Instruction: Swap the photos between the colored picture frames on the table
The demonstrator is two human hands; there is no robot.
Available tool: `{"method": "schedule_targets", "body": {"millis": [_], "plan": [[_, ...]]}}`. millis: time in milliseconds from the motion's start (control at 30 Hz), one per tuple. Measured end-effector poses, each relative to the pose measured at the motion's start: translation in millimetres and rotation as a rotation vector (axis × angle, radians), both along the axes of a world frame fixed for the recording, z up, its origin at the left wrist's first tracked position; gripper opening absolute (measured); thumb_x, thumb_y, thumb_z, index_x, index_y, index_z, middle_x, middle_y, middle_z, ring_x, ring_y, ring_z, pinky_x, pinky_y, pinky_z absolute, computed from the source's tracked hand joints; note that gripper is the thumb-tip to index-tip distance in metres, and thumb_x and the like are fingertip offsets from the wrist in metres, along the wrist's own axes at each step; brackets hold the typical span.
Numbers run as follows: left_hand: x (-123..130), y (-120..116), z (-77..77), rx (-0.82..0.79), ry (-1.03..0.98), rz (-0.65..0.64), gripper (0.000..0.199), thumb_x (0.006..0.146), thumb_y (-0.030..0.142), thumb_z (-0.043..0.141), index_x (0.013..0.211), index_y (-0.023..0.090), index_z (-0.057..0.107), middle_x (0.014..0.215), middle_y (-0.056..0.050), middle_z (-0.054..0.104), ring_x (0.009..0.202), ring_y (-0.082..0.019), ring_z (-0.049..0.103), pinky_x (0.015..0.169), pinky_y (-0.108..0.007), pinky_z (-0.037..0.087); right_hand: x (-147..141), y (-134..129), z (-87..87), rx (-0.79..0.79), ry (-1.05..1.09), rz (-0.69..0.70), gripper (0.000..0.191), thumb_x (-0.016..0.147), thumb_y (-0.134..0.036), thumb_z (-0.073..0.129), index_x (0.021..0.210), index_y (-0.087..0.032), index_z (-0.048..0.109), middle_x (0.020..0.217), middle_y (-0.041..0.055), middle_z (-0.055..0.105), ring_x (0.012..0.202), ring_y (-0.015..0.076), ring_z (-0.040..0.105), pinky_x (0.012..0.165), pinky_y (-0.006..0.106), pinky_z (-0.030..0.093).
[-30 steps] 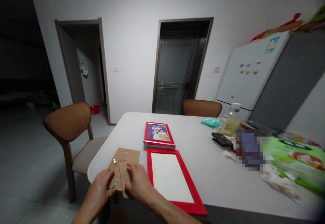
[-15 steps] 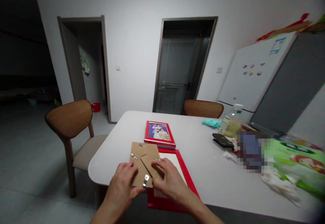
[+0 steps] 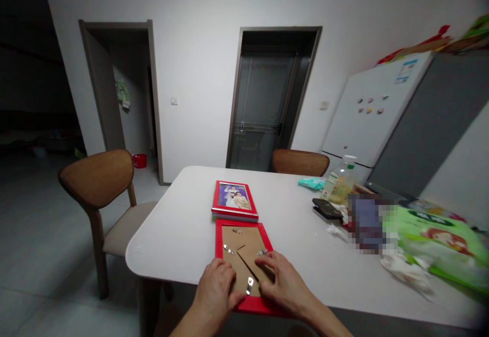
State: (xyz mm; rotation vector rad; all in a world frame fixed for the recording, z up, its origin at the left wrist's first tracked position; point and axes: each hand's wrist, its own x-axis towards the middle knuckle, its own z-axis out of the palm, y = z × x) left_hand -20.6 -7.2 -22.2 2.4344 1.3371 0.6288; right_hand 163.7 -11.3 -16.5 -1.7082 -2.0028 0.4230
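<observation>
A brown picture-frame backing board (image 3: 244,237) with several small metal clips and a diagonal slit lies within the red frame (image 3: 219,237) at the table's near edge. My left hand (image 3: 216,291) grips the board's lower left side, fingers curled and thumb at the bottom edge. On the other side, my right hand (image 3: 282,283) has its curled fingers and thumb on the board's right part, near the slit. Just beyond the board lies a red-framed photo (image 3: 236,197), face up, on top of another flat piece. The board covers the inside of the near frame.
At the table's right are a bottle (image 3: 339,180), a black wallet-like item (image 3: 326,208), a teal packet (image 3: 311,183), crumpled tissue (image 3: 407,276) and a green tissue pack (image 3: 431,235). Wooden chairs (image 3: 97,176) stand at the left and far side of the white table (image 3: 171,225).
Both hands have moved the backing board right and down, from above the red frame's left side into its opening. The camera view has shifted slightly right.
</observation>
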Motion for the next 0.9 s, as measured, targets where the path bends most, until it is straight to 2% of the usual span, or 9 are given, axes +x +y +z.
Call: {"method": "schedule_targets", "body": {"millis": [67, 167, 267, 367, 533, 633, 767, 900], "plan": [[-3, 0, -2.0, 0.007, -0.010, -0.007, 0.017, 0.065, 0.022, 0.065, 0.080, 0.016, 0.059, 0.092, -0.005, 0.061, 0.094, -0.022, 0.048, 0.084, -0.033, 0.039, -3, 3, -7.3, 0.027, -0.010, -0.004, 0.040, 0.056, -0.019, 0.047, 0.093, -0.016, 0.061, 0.092, 0.0086, 0.054, 0.090, 0.0201, 0.048, 0.082, 0.030, 0.037], [-8, -1, -8.6, 0.022, -0.039, -0.033, 0.029, 0.065, 0.023, 0.066, 0.091, 0.014, 0.057, 0.106, -0.008, 0.057, 0.103, -0.023, 0.045, 0.092, -0.036, 0.033, -7, 5, -15.2, 0.084, -0.040, -0.022, 0.037, 0.057, -0.020, 0.049, 0.092, -0.015, 0.062, 0.091, 0.0093, 0.053, 0.089, 0.0211, 0.047, 0.082, 0.031, 0.036], [-13, -2, -17.4, 0.009, -0.049, -0.100, 0.046, 0.055, 0.033, 0.074, 0.093, 0.016, 0.055, 0.119, -0.010, 0.050, 0.109, -0.025, 0.042, 0.097, -0.041, 0.025, -9, 6, -17.6, 0.120, -0.063, -0.015, 0.036, 0.057, -0.019, 0.049, 0.091, -0.016, 0.062, 0.090, 0.0090, 0.053, 0.087, 0.0210, 0.047, 0.080, 0.031, 0.037], [-16, -2, -21.5, -0.013, -0.041, -0.097, 0.047, 0.050, 0.035, 0.076, 0.089, 0.018, 0.056, 0.120, -0.008, 0.050, 0.111, -0.025, 0.042, 0.095, -0.042, 0.026, -9, 5, -17.4, 0.127, -0.084, -0.015, 0.036, 0.057, -0.018, 0.050, 0.091, -0.016, 0.062, 0.089, 0.0086, 0.053, 0.086, 0.0208, 0.047, 0.078, 0.031, 0.037], [-18, -2, -15.3, -0.053, -0.007, -0.075, 0.043, 0.056, 0.036, 0.073, 0.091, 0.019, 0.056, 0.120, -0.007, 0.051, 0.112, -0.024, 0.042, 0.093, -0.041, 0.028, -3, 5, -17.7, 0.145, -0.077, -0.010, 0.031, 0.060, -0.023, 0.053, 0.090, -0.019, 0.061, 0.090, 0.0073, 0.053, 0.089, 0.0214, 0.046, 0.080, 0.032, 0.036], [-18, -2, -12.0, -0.064, 0.014, -0.081, 0.043, 0.056, 0.037, 0.073, 0.091, 0.018, 0.056, 0.120, -0.008, 0.050, 0.112, -0.024, 0.042, 0.093, -0.040, 0.028, 6, 10, -18.4, 0.157, -0.022, -0.021, 0.026, 0.069, -0.029, 0.048, 0.089, -0.019, 0.062, 0.094, 0.0073, 0.054, 0.091, 0.0203, 0.046, 0.082, 0.031, 0.036], [-19, -3, -11.4, -0.063, 0.033, -0.084, 0.046, 0.057, 0.036, 0.072, 0.096, 0.019, 0.055, 0.121, -0.008, 0.049, 0.113, -0.024, 0.041, 0.093, -0.040, 0.027, 15, 22, -21.8, 0.197, -0.046, -0.114, 0.028, 0.076, -0.024, 0.040, 0.089, -0.017, 0.063, 0.093, 0.0091, 0.054, 0.089, 0.0193, 0.047, 0.083, 0.030, 0.036], [-18, -4, -11.0, -0.071, 0.048, -0.073, 0.046, 0.058, 0.035, 0.071, 0.097, 0.019, 0.055, 0.121, -0.008, 0.049, 0.112, -0.024, 0.041, 0.094, -0.040, 0.027, 16, 30, -24.1, 0.210, -0.129, -0.102, 0.027, 0.076, -0.021, 0.040, 0.086, -0.017, 0.065, 0.092, 0.0093, 0.054, 0.088, 0.0197, 0.046, 0.081, 0.030, 0.035]]}}
